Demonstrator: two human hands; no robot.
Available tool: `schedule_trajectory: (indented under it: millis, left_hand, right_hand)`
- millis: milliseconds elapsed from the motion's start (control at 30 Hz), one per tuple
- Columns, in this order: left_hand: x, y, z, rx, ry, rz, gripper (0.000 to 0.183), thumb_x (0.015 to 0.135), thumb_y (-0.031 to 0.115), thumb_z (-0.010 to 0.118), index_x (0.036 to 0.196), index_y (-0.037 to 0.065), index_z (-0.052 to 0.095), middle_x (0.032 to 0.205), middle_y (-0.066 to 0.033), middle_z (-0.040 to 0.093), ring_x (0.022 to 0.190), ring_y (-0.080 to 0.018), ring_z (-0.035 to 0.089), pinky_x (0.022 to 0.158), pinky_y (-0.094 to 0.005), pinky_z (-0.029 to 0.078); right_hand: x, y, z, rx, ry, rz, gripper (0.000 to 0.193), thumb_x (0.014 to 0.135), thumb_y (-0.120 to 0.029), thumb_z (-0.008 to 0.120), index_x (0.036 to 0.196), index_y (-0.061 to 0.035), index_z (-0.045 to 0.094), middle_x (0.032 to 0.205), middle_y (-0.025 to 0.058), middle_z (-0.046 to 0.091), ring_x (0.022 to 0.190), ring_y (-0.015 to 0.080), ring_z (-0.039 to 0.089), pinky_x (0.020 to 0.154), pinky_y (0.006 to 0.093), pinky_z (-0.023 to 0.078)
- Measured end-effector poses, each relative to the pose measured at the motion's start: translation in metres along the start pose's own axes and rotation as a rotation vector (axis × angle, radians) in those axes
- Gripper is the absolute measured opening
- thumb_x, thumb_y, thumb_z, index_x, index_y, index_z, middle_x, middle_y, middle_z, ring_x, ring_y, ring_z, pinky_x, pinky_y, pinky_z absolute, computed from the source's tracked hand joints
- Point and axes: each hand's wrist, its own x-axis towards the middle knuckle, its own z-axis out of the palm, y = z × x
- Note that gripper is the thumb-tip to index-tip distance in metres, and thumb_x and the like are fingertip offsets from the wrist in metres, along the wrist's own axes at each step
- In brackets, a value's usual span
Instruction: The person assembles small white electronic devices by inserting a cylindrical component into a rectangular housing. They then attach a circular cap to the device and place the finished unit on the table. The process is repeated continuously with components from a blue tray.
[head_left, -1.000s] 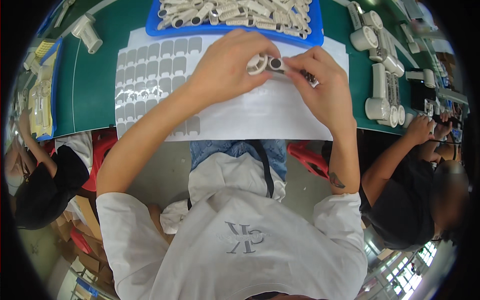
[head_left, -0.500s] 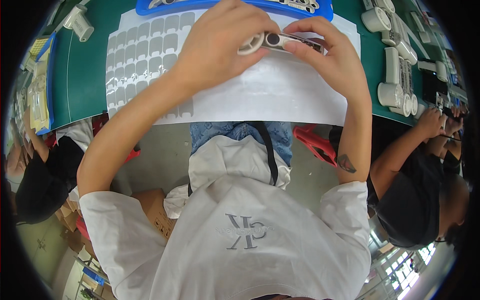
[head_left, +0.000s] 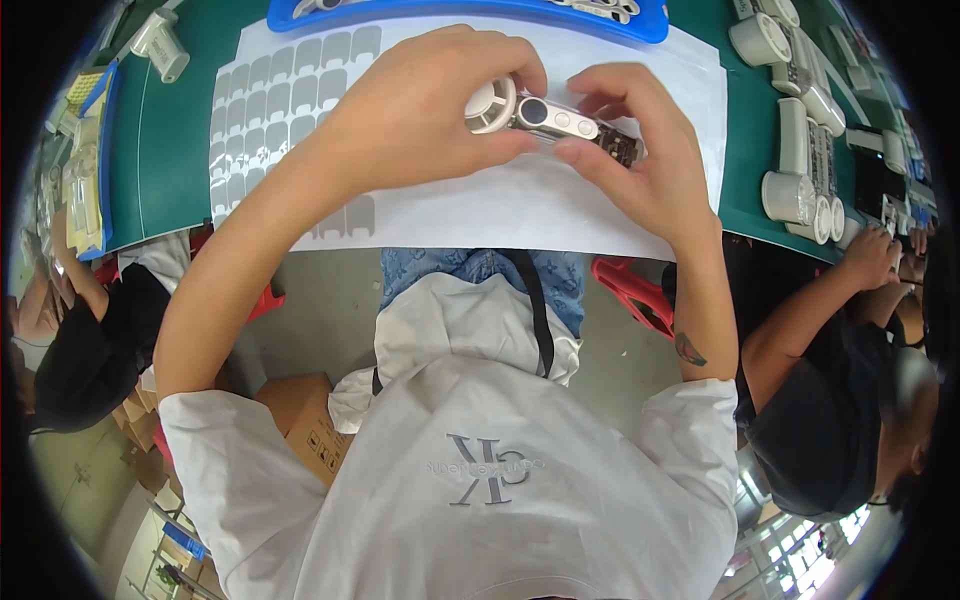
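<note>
Holding the device (head_left: 562, 119) above the sheet (head_left: 470, 215), the left hand (head_left: 430, 115) closes thumb and fingers around its round end. The right hand (head_left: 645, 150) curves about the dark end (head_left: 620, 147), thumb by the lower edge and fingers arched above; I cannot tell whether it grips. Between the hands show a dark disc (head_left: 533, 111) and two small circles on a white strip, sloping down to the right.

Grey labels (head_left: 278, 106) stand in rows on the sheet's left part. Just beyond the sheet, a blue tray (head_left: 480, 20) carries pale parts (head_left: 600, 10). On the green worktop (head_left: 160, 130), white units (head_left: 795, 150) lie grouped at the right, and another unit (head_left: 160, 46) lies at the far left. Co-workers sit on either side; below is a red stool (head_left: 635, 295).
</note>
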Motion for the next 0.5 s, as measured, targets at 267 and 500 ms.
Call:
schedule_trajectory:
  millis: [267, 500]
  left_hand:
    - [0.012, -0.008, 0.010, -0.029, 0.050, 0.061, 0.036, 0.066, 0.012, 0.083, 0.098, 0.008, 0.065, 0.093, -0.0058, 0.066, 0.090, -0.0247, 0.061, 0.080, -0.0354, 0.049]
    - [0.014, -0.011, 0.008, -0.009, 0.069, 0.067, 0.034, 0.065, 0.011, 0.082, 0.094, 0.006, 0.064, 0.091, -0.0061, 0.065, 0.090, -0.0266, 0.060, 0.079, -0.0367, 0.048]
  right_hand:
    - [0.033, 0.001, -0.021, -0.465, -0.299, -0.235, 0.037, 0.085, -0.044, 0.069, 0.095, -0.0088, 0.063, 0.073, 0.0062, 0.057, 0.063, 0.0277, 0.060, 0.054, 0.0396, 0.047]
    - [0.037, 0.010, -0.014, -0.495, -0.236, -0.424, 0.034, 0.088, -0.040, 0.065, 0.094, -0.0073, 0.064, 0.066, 0.0059, 0.055, 0.057, 0.0258, 0.060, 0.050, 0.0388, 0.048]
